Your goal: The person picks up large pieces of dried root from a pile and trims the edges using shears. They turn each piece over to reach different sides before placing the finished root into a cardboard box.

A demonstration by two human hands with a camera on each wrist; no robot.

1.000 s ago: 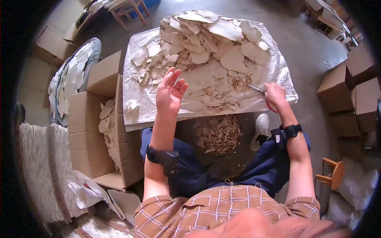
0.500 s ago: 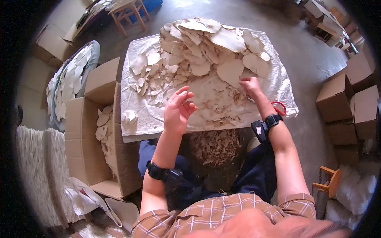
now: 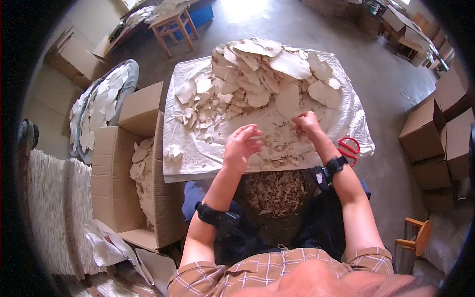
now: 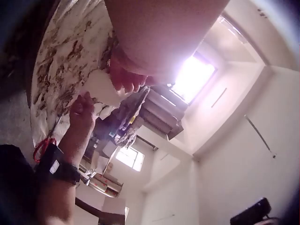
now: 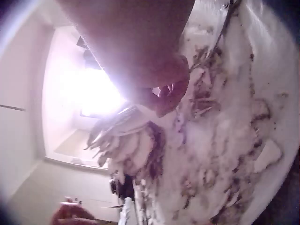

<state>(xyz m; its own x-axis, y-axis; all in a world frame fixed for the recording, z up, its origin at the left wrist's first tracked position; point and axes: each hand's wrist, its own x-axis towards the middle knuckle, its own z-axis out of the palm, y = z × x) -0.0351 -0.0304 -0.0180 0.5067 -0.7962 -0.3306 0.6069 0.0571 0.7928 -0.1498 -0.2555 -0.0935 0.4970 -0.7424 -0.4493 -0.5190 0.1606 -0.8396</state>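
A heap of thin, pale, flat slices (image 3: 252,69) covers the far part of a table draped in white plastic sheet (image 3: 349,119). My right hand (image 3: 308,123) pinches the near edge of one large slice (image 3: 288,101) in front of the heap; in the left wrist view this slice (image 4: 101,89) spans the space between both hands. My left hand (image 3: 242,146) hovers over the table's near side, fingers loosely bent and holding nothing. Red-handled scissors (image 3: 349,148) lie at the right edge beside my right forearm, blades partly hidden behind it.
Brown crumbs (image 3: 277,148) litter the sheet between my hands. Below the near edge sits a round container of scraps (image 3: 274,195). An open cardboard box (image 3: 170,208) with slices stands left, a round tray (image 3: 132,76) beyond. More boxes (image 3: 420,119) and a small stool (image 3: 420,237) are right.
My right hand has put down the scissors at the right edge, reached left to the large slice and drawn its edge up. The left hand has moved right and nearer.
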